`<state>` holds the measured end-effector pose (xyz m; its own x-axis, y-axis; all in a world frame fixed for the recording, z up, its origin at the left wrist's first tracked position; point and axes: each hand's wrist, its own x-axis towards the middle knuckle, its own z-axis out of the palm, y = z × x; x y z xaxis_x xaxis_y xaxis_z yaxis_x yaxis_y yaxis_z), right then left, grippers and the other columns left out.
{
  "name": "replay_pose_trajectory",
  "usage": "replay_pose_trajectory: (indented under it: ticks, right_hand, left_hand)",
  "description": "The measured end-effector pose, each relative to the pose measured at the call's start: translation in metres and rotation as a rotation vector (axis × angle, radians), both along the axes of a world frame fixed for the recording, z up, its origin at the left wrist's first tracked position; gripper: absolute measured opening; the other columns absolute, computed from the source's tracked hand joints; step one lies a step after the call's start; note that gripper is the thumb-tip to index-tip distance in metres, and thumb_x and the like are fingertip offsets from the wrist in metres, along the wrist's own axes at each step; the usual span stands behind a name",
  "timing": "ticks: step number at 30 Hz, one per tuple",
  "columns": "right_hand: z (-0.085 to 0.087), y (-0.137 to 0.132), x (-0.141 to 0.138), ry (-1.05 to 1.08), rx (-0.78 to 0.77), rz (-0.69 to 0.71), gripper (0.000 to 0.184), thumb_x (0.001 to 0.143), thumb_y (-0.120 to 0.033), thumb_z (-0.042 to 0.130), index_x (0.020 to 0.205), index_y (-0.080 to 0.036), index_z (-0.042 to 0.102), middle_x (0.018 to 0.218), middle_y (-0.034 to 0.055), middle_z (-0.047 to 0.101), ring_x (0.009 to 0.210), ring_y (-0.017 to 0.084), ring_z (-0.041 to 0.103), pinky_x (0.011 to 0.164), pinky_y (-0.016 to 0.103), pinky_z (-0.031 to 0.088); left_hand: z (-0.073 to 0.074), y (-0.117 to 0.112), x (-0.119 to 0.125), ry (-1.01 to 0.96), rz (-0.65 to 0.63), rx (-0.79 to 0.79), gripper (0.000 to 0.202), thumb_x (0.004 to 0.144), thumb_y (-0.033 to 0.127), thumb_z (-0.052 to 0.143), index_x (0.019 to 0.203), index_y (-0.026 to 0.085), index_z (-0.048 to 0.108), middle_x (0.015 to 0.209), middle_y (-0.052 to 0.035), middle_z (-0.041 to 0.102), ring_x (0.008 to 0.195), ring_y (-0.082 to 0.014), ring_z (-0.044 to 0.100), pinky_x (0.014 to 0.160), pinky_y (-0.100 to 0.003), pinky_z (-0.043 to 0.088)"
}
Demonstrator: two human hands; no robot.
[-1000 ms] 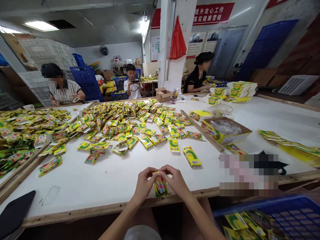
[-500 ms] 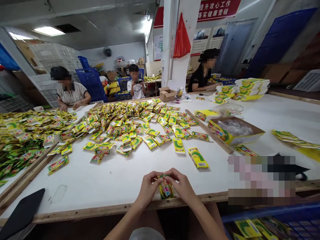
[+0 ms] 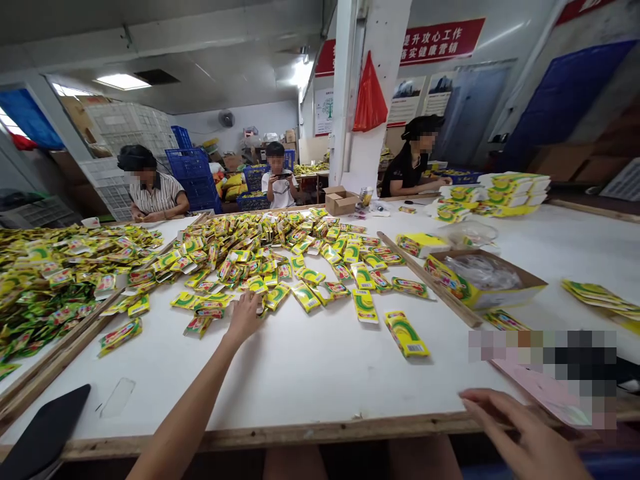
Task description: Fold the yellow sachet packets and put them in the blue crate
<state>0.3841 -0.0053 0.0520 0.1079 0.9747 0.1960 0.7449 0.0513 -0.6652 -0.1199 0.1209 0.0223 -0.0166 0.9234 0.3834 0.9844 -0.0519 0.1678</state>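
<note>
My left hand (image 3: 245, 316) reaches out to the near edge of a heap of small yellow-and-green crayon boxes (image 3: 273, 243). Its fingers bend down around one box, which the hand mostly covers. Close by lie another crayon box (image 3: 257, 285) and a loose pair at its left. My right hand (image 3: 520, 427) is at the lower right, above the table's front edge, with thumb and fingers apart and nothing between them. Two single boxes (image 3: 406, 333) lie flat between the hands, one farther back.
A wooden strip (image 3: 430, 280) divides the white table (image 3: 320, 373). Right of it stands an open carton (image 3: 510, 293) holding clear plastic bags. A dark flat slab (image 3: 47, 427) lies at the left corner. Another heap (image 3: 50, 280) fills the left side. Three people sit beyond.
Both hands were together on one box at the table's front edge. That box is gone from there. My left hand has moved forward to the heap, my right hand off to the right.
</note>
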Motion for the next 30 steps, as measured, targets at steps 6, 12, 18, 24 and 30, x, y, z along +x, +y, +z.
replay_pose_trajectory:
  ticks: [6,12,18,24,30]
  right_hand:
    - [0.0,0.006,-0.088,0.155,0.033,0.182,0.039,0.078,-0.054,0.051,0.084,-0.019,0.065,0.089,0.0068,0.065,0.082,0.019,0.063,0.062,0.022,0.052]
    - [-0.009,0.011,-0.145,0.26,0.21,0.29,0.025,0.088,-0.04,0.048,0.09,-0.019,0.061,0.094,0.0061,0.062,0.088,0.016,0.059,0.077,0.025,0.05]
    - [-0.027,0.009,-0.22,0.268,0.233,0.486,0.051,0.08,-0.026,0.06,0.128,-0.022,0.043,0.133,0.0082,0.044,0.124,0.021,0.042,0.104,0.037,0.038]
    - [-0.035,0.013,-0.225,0.423,0.098,0.526,0.038,0.087,-0.022,0.05,0.125,-0.021,0.045,0.123,0.0079,0.051,0.111,0.017,0.051,0.095,0.031,0.045]
    - [-0.051,0.017,-0.201,0.769,-0.08,0.422,0.041,0.089,-0.034,0.047,0.124,-0.019,0.032,0.109,0.0087,0.059,0.093,0.016,0.061,0.081,0.029,0.051]
  left_hand:
    - [0.002,0.001,-0.001,0.002,-0.024,0.074,0.015,0.073,0.009,0.053,0.086,0.015,0.059,0.119,-0.0131,0.051,0.114,-0.0308,0.043,0.09,-0.044,0.035]
    - [0.028,-0.025,0.034,-0.219,0.01,0.293,0.012,0.082,0.023,0.054,0.073,0.016,0.053,0.113,-0.0092,0.053,0.11,-0.0216,0.047,0.093,-0.035,0.037]
    - [0.03,-0.081,0.121,-1.102,-0.115,0.145,0.021,0.077,0.023,0.055,0.066,0.016,0.039,0.101,-0.0071,0.061,0.096,-0.0191,0.056,0.079,-0.03,0.043]
    - [0.014,-0.109,0.156,-1.448,-0.228,-0.144,0.025,0.084,0.038,0.053,0.08,0.014,0.048,0.087,-0.0071,0.06,0.09,-0.0179,0.056,0.078,-0.029,0.043]
    - [-0.004,-0.118,0.145,-1.284,-0.421,-0.191,0.035,0.084,0.033,0.058,0.111,0.018,0.041,0.103,-0.0067,0.057,0.088,-0.0152,0.056,0.075,-0.028,0.044]
